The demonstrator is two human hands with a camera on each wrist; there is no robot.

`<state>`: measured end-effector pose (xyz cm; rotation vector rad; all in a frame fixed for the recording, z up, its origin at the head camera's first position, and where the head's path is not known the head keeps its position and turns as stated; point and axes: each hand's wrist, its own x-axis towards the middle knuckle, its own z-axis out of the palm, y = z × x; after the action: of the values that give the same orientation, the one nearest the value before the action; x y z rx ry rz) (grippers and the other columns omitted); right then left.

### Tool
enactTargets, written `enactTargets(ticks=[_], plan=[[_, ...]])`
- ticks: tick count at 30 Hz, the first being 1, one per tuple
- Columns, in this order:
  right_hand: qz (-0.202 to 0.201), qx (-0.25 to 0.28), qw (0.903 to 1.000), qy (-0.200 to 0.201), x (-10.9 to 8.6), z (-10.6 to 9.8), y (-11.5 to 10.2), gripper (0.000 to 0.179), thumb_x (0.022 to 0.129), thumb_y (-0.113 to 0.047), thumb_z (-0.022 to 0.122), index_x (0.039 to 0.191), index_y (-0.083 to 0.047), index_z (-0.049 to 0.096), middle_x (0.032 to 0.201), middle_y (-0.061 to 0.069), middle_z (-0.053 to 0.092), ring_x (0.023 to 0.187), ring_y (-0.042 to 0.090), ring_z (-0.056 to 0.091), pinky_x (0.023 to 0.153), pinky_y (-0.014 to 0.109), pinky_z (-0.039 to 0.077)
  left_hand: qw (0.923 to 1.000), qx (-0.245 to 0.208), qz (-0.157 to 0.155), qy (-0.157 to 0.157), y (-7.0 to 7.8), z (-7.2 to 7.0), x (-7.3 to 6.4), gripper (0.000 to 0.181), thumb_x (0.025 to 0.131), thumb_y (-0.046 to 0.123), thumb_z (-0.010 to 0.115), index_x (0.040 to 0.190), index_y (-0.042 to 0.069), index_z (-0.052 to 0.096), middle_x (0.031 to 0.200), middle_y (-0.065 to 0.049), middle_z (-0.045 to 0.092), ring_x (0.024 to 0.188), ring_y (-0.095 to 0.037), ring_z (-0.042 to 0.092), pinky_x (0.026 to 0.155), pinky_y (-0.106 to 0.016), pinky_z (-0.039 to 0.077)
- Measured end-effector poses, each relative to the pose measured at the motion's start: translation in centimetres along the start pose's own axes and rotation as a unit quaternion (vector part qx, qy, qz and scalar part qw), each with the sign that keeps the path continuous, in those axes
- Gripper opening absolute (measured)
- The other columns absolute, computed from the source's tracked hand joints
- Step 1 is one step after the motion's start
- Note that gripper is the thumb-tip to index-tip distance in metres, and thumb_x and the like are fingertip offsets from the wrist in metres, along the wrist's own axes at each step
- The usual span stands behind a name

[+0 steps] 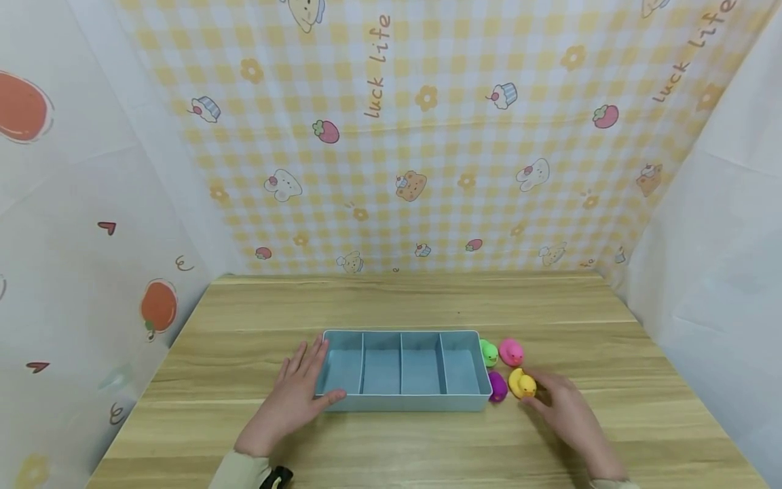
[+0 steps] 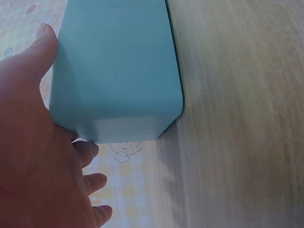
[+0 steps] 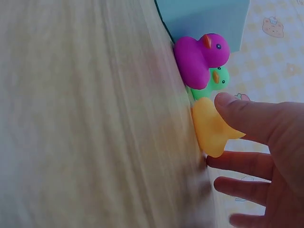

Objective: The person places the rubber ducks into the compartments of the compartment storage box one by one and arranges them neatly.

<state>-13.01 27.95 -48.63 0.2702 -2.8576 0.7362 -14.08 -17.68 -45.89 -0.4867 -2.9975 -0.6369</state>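
A light blue box with several compartments stands on the table; the compartments hold nothing visible. At its left end rests my left hand, fingers fairly straight along the end and thumb at the front rim. My right hand has thumb and index finger on either side of a yellow rubber duck, pinching it at table level. In the right wrist view the thumb lies against the yellow duck, while the other fingers are spread. A purple duck and a green duck sit against the box's right end. Behind the yellow one is a pink duck.
The wood-grain table reaches back to a yellow checked cloth. White cloth walls hang on the left and right. A dark band shows at the left wrist.
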Motion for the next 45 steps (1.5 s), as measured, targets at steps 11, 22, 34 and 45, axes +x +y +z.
enactTargets(ticks=[11,22,34,45], plan=[[0.023,-0.035,0.9991,0.009,0.0,-0.2,-0.5,0.041,0.075,-0.021,0.080,0.111,-0.007,0.068,0.112,0.017,0.069,0.105,0.042,0.058,0.096,0.072,0.022,0.9998,-0.017,-0.004,-0.006,0.1,0.0,0.1,0.091,0.086,0.049,0.064,0.152,0.004,0.020,0.159,-0.015,0.014,0.143,-0.046,0.013,0.111,-0.068,0.015],[-0.004,-0.023,0.9989,0.041,-0.2,-1.1,-1.3,0.037,0.072,-0.020,0.083,0.104,-0.007,0.070,0.097,0.008,0.071,0.092,0.029,0.063,0.086,0.055,0.047,0.9997,-0.024,-0.001,-0.008,0.0,0.0,0.0,0.091,0.087,0.048,0.064,0.152,0.002,0.019,0.159,-0.016,0.013,0.143,-0.047,0.014,0.113,-0.065,0.015],[0.016,0.001,0.9997,0.018,0.1,-2.4,-2.5,0.037,0.076,-0.022,0.080,0.108,-0.006,0.069,0.101,0.010,0.069,0.094,0.029,0.065,0.083,0.052,0.053,0.9993,-0.037,0.006,-0.002,-0.2,0.1,-0.2,0.091,0.087,0.048,0.063,0.151,0.000,0.020,0.159,-0.017,0.011,0.142,-0.048,0.015,0.113,-0.061,0.021],[-0.032,0.004,0.9966,0.077,1.2,-2.3,-3.4,0.037,0.073,-0.021,0.083,0.105,-0.006,0.070,0.096,0.005,0.069,0.089,0.025,0.065,0.079,0.049,0.054,0.9989,-0.045,0.012,-0.002,-0.4,0.1,-0.1,0.091,0.088,0.049,0.062,0.151,-0.001,0.020,0.159,-0.019,0.014,0.141,-0.048,0.018,0.111,-0.061,0.026]])
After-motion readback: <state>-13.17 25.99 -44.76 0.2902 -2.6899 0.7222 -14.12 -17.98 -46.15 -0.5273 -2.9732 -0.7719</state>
